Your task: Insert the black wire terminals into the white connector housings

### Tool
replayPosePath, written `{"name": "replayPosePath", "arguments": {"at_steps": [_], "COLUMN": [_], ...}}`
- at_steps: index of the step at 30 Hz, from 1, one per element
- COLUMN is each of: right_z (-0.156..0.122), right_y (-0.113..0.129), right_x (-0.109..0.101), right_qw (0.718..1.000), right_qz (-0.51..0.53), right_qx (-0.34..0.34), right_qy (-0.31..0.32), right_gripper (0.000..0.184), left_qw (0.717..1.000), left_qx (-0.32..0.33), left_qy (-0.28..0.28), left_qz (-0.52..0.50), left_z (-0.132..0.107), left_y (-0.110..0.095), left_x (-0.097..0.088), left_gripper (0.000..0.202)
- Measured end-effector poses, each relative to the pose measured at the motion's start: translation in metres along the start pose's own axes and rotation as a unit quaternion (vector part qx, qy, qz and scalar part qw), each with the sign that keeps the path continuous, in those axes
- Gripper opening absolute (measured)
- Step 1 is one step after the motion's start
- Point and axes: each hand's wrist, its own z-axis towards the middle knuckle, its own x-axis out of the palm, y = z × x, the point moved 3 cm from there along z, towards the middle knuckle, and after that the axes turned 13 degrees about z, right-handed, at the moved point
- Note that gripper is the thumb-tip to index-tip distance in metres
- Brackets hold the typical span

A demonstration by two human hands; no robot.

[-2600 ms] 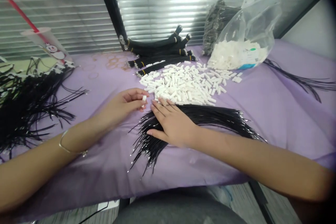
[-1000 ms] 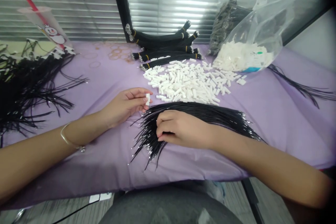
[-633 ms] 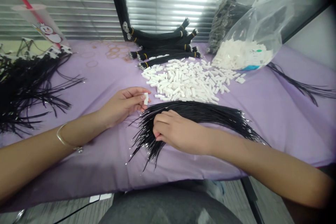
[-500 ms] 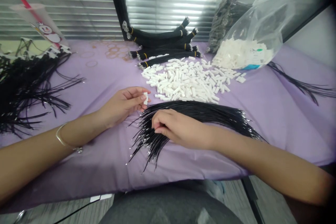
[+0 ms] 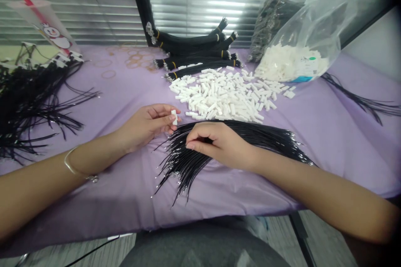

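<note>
My left hand (image 5: 153, 123) pinches a small white plastic connector housing (image 5: 174, 117) upright between thumb and fingers. Close by on the right, my right hand (image 5: 216, 144) is closed, thumb against fingertips, over a bundle of black wires (image 5: 184, 171) with shiny metal ends. Whether a wire is in its pinch cannot be made out. The wires lie fanned out at the left and run to the right beneath this hand. Just behind them spreads a heap of loose white connector housings (image 5: 224, 96).
Black wires with white connectors (image 5: 34, 100) are piled at the left beside a plastic cup (image 5: 46, 25). Rubber bands (image 5: 136, 60) and tied wire bundles (image 5: 194, 45) lie at the back. A clear bag of white pieces (image 5: 291, 64) stands at back right. Purple cloth (image 5: 125, 192) covers the table.
My right hand has risen slightly and shifted a little to the right over the black wires. My left hand keeps the white connector housing in nearly the same place.
</note>
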Motion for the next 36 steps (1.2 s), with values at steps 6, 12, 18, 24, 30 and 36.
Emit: {"name": "replayPosePath", "arguments": {"at_steps": [6,12,18,24,30,36], "right_z": [0.001,0.002,0.001,0.001,0.003,0.002], "right_y": [-0.011,-0.015,-0.016,-0.017,-0.016,-0.016], "right_x": [-0.007,-0.009,-0.008,-0.008,-0.006,-0.003], "right_qw": [0.991,0.986,0.981,0.980,0.978,0.978], "right_qz": [-0.087,-0.108,-0.140,-0.158,-0.179,-0.193], "right_qx": [0.053,0.069,0.063,0.053,0.042,0.041], "right_qy": [-0.090,-0.106,-0.114,-0.109,-0.095,-0.068], "right_gripper": [0.020,0.022,0.021,0.019,0.017,0.017], "left_qw": [0.999,0.999,0.998,0.998,0.997,0.996], "left_qx": [0.009,0.005,-0.003,0.003,0.007,-0.003], "left_qy": [0.015,0.030,0.036,0.040,0.050,0.047], "left_qz": [0.031,0.036,0.042,0.052,0.065,0.075], "left_z": [-0.006,-0.007,-0.006,-0.005,-0.004,-0.004], "left_y": [-0.002,-0.002,-0.001,0.001,0.003,0.002], "left_x": [0.004,0.008,0.008,0.007,0.006,0.007], "left_gripper": [0.015,0.012,0.010,0.013,0.014,0.014]}}
